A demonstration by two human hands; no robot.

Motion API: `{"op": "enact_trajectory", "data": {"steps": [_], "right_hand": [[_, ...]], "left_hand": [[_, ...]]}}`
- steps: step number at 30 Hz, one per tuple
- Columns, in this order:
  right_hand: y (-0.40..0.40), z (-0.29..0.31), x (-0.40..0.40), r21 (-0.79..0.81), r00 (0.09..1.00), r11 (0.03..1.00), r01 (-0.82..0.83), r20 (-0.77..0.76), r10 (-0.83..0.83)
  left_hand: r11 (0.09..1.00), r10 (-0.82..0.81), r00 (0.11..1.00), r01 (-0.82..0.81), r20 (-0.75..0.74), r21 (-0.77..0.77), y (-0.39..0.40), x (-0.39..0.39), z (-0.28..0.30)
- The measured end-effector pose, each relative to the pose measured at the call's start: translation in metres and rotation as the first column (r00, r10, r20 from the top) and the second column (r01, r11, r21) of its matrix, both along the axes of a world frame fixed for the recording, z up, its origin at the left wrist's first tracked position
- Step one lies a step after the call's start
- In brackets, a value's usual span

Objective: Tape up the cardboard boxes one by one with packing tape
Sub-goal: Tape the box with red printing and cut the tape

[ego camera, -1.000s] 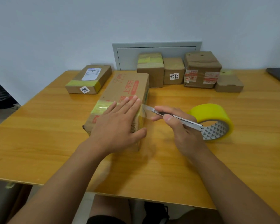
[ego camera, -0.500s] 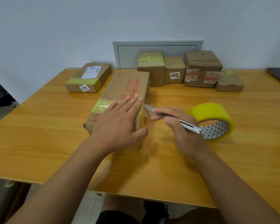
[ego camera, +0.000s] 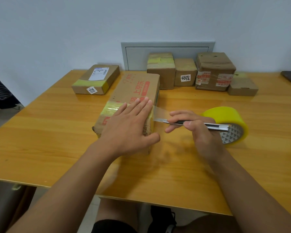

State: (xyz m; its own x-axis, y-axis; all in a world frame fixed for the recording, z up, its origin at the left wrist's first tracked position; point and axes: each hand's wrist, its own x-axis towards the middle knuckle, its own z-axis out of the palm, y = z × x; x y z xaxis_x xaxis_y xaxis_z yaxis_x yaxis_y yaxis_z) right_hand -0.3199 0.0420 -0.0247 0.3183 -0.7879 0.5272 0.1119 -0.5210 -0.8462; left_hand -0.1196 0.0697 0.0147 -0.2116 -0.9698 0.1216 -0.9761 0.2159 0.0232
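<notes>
Yellow tape (ego camera: pixel 160 111) taut off box (ego camera: pixel 133 98); left hand (ego camera: pixel 129 125) flat on it, right hand (ego camera: pixel 198 130) gripping knife (ego camera: pixel 191 123). Slip risks nicking fingers.

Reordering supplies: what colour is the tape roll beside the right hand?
Yellow, seen in the head view: the tape roll.

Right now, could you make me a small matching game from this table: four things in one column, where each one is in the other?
1. tape roll
2. utility knife
3. box labelled 1218
4. box labelled 7204

a. far left of table
b. in the right hand
c. back row by the wall
d. behind the right hand

Pairs: 1-d, 2-b, 3-a, 4-c
</notes>
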Motion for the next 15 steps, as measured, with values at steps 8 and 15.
{"op": "enact_trajectory", "data": {"steps": [8,15], "right_hand": [[0.002,0.008,-0.002,0.044,0.988,0.996,0.075,0.134,-0.08],[0.034,0.008,-0.031,-0.122,0.95,0.99,0.064,-0.298,-0.098]], "left_hand": [[0.996,-0.026,0.998,0.031,-0.058,0.081,0.002,0.0,0.005],[0.992,-0.028,0.996,0.038,-0.086,0.117,0.003,-0.001,0.007]]}}
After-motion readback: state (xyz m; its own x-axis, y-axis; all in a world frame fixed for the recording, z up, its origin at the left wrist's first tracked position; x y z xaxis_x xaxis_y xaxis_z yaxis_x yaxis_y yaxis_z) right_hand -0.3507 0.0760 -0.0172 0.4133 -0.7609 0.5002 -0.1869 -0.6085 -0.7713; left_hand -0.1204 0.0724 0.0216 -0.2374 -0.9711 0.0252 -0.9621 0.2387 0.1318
